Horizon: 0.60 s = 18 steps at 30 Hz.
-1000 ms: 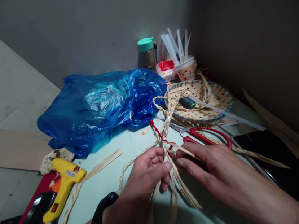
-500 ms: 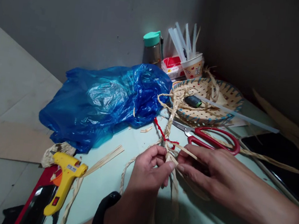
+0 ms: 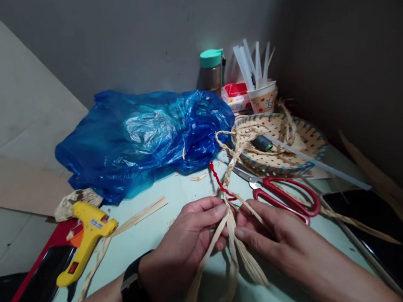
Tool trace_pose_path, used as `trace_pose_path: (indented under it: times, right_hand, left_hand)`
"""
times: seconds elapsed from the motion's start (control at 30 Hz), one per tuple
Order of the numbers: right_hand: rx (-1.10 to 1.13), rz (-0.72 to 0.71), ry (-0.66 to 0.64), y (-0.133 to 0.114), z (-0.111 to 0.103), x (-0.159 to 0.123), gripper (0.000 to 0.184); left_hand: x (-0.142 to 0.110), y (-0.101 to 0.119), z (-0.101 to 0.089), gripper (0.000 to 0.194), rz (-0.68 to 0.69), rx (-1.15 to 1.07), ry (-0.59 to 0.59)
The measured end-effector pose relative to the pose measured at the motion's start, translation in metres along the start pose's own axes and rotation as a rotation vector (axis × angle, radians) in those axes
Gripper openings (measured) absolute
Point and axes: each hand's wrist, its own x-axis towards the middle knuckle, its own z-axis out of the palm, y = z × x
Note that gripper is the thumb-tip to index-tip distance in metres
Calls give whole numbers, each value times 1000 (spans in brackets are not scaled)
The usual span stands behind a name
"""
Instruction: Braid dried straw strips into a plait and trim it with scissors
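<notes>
A braid of pale dried plant fibre (image 3: 228, 174) runs from the basket toward me, and its near end splits into loose flat strands (image 3: 231, 267). My left hand (image 3: 195, 228) is closed on the strands just below the braid, thumb on top. From the other side, my right hand (image 3: 269, 228) pinches strands, one of them passing up over its fingers. A twisted red cord (image 3: 217, 176) is tied round the braid just above both hands. Red-handled scissors (image 3: 284, 195) lie beyond my right hand. The fingertips under the strands are partly hidden.
A blue plastic bag (image 3: 144, 139) lies at the back left, a yellow glue gun (image 3: 87, 240) at the left edge. Behind are a woven basket (image 3: 295, 167) with a dark thread spool (image 3: 262, 143), a paper cup (image 3: 262, 99) of glue sticks, and a green-lidded bottle (image 3: 210, 71).
My left hand has turned, its thumb now pressing higher on the strands. One strand has come down in front of the left fingers, and the loose ends spread wider. The view has shifted slightly.
</notes>
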Motion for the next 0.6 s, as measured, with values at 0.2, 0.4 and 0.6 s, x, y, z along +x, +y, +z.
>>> trace_pose_path:
  times: [0.2,0.4,0.6]
  right_hand:
    - [-172,-46,83,-6,-7,-1,21]
    - [-239,-68,336,-6,-9,16,42]
    - [-421,-115,236,-20,-23,41,38]
  left_hand:
    - [-5,11,2,8,44,53,11]
    - [-6,17,-3,11,63,231,-7]
    - [-3,12,-4,18,128,444,35]
